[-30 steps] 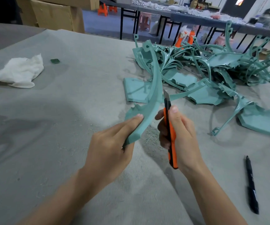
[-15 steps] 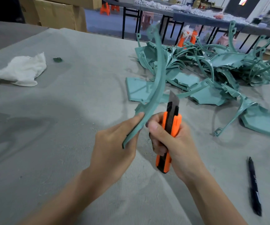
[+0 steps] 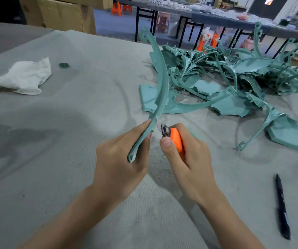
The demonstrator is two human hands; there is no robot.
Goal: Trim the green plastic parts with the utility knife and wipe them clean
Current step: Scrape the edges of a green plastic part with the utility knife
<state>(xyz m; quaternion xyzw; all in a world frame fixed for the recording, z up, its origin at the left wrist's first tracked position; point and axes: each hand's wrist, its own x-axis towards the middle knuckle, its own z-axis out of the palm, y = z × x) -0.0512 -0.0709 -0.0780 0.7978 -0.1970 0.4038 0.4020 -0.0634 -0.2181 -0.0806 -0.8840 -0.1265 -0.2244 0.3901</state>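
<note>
A: Where is the curved green part (image 3: 159, 83)?
B: Centre frame, arching toward the top. The left hand (image 3: 119, 159) grips its lower end, fingers curled round it.
A: And the knife?
B: The right hand (image 3: 189, 159) clasps the orange utility knife (image 3: 176, 139) just right of it, blade against the part's edge. The pile of green parts (image 3: 234, 78) is upper right, the white cloth (image 3: 22, 76) upper left, the black pen (image 3: 282, 207) lower right.
</note>
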